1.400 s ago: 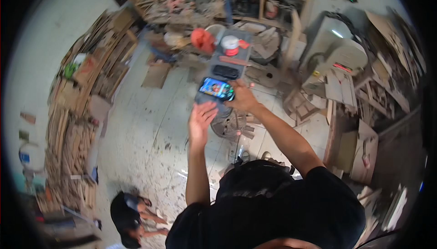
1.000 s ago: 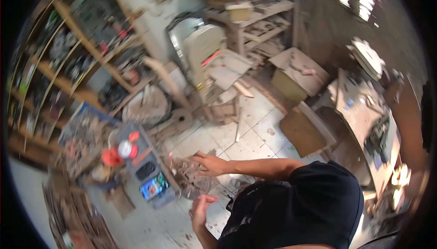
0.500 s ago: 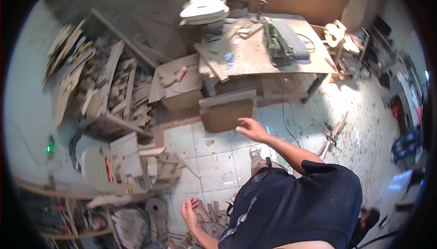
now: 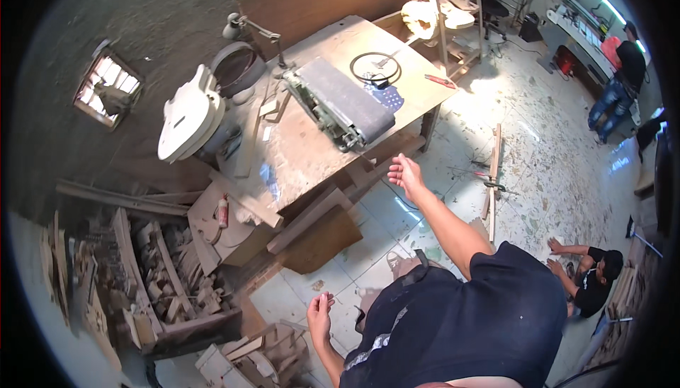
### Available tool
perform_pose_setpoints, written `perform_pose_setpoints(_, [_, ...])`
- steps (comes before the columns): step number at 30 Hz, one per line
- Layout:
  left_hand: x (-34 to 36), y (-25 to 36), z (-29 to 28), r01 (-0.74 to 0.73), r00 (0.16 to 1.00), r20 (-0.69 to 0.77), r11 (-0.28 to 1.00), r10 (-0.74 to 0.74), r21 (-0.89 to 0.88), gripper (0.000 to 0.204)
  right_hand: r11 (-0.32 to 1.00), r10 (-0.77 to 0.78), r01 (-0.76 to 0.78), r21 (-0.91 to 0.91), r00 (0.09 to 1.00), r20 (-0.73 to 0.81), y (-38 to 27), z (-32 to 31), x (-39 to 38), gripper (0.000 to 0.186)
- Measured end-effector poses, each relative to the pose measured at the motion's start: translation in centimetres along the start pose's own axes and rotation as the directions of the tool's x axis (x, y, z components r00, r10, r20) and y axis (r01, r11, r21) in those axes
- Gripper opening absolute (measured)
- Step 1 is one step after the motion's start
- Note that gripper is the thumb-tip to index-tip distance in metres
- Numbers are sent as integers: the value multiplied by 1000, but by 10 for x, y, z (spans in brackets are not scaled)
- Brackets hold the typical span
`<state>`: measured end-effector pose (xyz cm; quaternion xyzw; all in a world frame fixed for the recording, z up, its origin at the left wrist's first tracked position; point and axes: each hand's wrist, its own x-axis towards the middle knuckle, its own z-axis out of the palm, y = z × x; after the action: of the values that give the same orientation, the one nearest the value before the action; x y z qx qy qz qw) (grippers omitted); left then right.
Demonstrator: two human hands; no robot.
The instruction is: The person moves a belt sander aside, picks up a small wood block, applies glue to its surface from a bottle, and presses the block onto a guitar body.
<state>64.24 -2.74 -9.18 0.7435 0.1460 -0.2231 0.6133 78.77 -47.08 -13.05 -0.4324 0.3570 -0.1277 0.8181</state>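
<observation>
The left hand (image 4: 320,315) and right hand (image 4: 406,175) are held apart, loosely curled and apparently empty, perhaps for balance. Beyond the right, the sander (image 4: 341,99) is set with one end at the desk's (image 4: 304,165) near edge, presumably for easy access; behind it, a lamp (image 4: 231,28) is placed, probably for lighting.

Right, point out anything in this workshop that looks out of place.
Long wooden strips, with what looks like a clamp across them, lie on the tiled floor right of the worktable; odd, since someone could trip there. The floor is also littered with scraps.
</observation>
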Motion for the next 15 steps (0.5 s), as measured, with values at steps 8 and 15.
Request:
perform_pose_setpoints(8, [120,67,49,-186,963,244,941,117,282,40,998,64,-63,24,997,-52,-8,-30,10,49])
perform_pose_setpoints(15, [189,129,83,-337,885,434,875,168,347,43,998,15,-20,-65,997,-73,-44,-43,5,42])
